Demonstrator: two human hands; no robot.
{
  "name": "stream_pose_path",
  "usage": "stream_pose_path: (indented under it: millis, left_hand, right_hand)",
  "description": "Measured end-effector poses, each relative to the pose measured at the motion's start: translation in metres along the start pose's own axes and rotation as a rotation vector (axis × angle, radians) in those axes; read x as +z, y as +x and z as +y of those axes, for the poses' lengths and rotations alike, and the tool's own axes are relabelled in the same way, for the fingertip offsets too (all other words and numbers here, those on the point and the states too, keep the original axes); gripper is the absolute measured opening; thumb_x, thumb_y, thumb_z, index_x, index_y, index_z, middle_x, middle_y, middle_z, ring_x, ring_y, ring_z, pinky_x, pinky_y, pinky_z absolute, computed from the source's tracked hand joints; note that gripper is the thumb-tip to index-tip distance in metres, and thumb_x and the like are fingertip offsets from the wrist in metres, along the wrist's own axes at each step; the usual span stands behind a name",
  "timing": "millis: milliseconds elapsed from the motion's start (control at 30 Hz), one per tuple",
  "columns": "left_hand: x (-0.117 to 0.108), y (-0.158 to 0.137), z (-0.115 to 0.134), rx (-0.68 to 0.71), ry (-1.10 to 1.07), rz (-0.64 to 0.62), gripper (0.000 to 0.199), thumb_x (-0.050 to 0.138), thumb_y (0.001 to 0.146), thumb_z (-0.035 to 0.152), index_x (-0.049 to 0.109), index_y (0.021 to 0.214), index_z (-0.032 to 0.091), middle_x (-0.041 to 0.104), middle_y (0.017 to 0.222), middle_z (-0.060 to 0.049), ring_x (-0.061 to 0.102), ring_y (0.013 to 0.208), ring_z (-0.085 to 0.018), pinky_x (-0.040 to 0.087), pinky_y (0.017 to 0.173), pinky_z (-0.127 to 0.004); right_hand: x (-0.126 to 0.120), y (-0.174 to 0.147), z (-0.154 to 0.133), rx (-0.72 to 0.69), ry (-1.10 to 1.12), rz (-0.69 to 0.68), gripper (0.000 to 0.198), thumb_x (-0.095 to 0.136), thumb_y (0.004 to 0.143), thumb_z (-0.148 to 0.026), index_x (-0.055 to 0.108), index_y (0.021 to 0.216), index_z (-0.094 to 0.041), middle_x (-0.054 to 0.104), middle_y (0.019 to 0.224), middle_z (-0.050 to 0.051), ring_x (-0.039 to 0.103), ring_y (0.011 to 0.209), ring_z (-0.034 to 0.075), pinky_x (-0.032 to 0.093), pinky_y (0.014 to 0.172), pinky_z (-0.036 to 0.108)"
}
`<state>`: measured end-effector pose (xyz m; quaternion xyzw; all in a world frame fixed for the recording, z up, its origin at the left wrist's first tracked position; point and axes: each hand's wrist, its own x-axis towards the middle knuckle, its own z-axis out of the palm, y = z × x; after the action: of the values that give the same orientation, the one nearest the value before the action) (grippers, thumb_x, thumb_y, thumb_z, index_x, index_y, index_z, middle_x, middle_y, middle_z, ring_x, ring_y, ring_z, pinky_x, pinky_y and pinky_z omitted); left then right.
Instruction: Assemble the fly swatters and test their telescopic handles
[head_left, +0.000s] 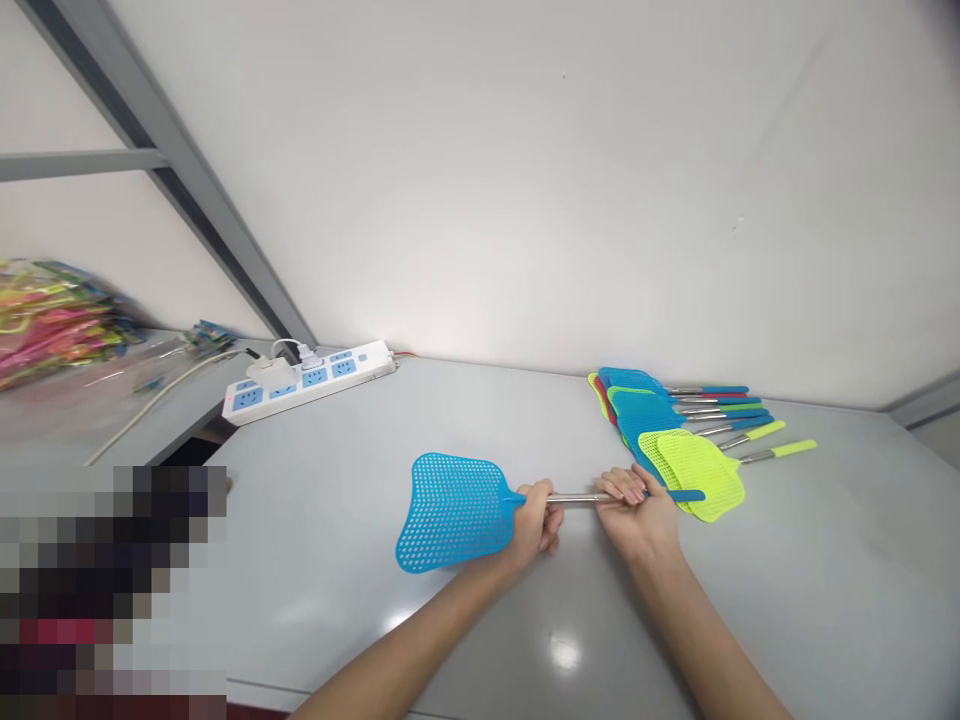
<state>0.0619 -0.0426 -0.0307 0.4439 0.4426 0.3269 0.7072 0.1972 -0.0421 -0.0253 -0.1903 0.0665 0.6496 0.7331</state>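
Observation:
A blue fly swatter [457, 512] with a perforated head and a metal telescopic rod is held level above the grey table, its head to the left. My left hand [534, 520] is closed around the neck, where the head meets the rod. Around the grip end, my right hand [637, 510] is wrapped, with the blue handle tip sticking out to the right. Just beyond my right hand lies a fanned pile of fly swatters in blue, red, green and yellow; the nearest is a yellow fly swatter [709, 475].
A white power strip [315, 380] with plugs in it lies at the table's back left. Further left, plastic bags of colourful items [67, 330] rest on another surface, with a white cable [161, 400] nearby. A pale wall [487, 180] rises behind the table [315, 540].

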Motion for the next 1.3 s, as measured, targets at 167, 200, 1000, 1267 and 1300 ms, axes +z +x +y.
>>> stream_pose_path:
  millis: [167, 200, 1000, 1267, 1300]
  left_hand:
    - [-0.004, 0.0, -0.002, 0.014, 0.028, -0.038, 0.047, 0.023, 0.075, 0.035, 0.031, 0.033, 0.018, 0.022, 0.023, 0.006, 0.029, 0.025, -0.006, 0.032, 0.039, -0.02]
    - [-0.004, 0.0, -0.003, 0.016, 0.03, -0.046, 0.047, 0.022, 0.075, 0.035, 0.031, 0.033, 0.018, 0.022, 0.023, 0.006, 0.028, 0.025, -0.006, 0.032, 0.039, -0.021]
    - [-0.005, 0.001, 0.013, -0.041, -0.095, -0.137, 0.043, 0.029, 0.075, 0.036, 0.041, 0.039, 0.015, 0.035, 0.025, 0.004, 0.03, 0.023, -0.006, 0.033, 0.039, -0.022]
    - [-0.007, 0.0, 0.015, -0.033, -0.109, -0.174, 0.041, 0.031, 0.075, 0.037, 0.042, 0.042, 0.015, 0.037, 0.028, 0.003, 0.031, 0.025, -0.005, 0.035, 0.042, -0.023]
    - [-0.008, 0.0, 0.015, -0.034, -0.109, -0.179, 0.041, 0.031, 0.075, 0.037, 0.042, 0.042, 0.015, 0.037, 0.028, 0.003, 0.031, 0.026, -0.005, 0.036, 0.043, -0.023]
  right_hand:
    - [-0.004, 0.001, -0.001, 0.017, -0.03, -0.03, 0.029, 0.039, 0.07, -0.009, 0.018, 0.052, -0.018, 0.021, 0.039, -0.009, 0.029, 0.031, 0.003, 0.031, 0.037, 0.016]
    - [-0.004, 0.0, 0.0, 0.022, -0.02, -0.023, 0.029, 0.039, 0.07, -0.008, 0.019, 0.052, -0.018, 0.021, 0.039, -0.009, 0.029, 0.031, 0.003, 0.031, 0.037, 0.017]
    - [0.002, -0.001, 0.01, -0.067, -0.057, 0.016, 0.027, 0.039, 0.071, -0.013, 0.022, 0.051, -0.017, 0.022, 0.039, -0.009, 0.03, 0.032, 0.003, 0.032, 0.038, 0.017]
    - [0.003, 0.0, 0.013, -0.097, -0.058, 0.028, 0.026, 0.039, 0.072, -0.014, 0.024, 0.051, -0.017, 0.022, 0.039, -0.009, 0.029, 0.033, 0.003, 0.032, 0.038, 0.016]
    - [0.003, -0.001, 0.013, -0.096, -0.065, 0.025, 0.026, 0.038, 0.072, -0.015, 0.024, 0.051, -0.017, 0.022, 0.039, -0.009, 0.03, 0.033, 0.003, 0.032, 0.039, 0.016]
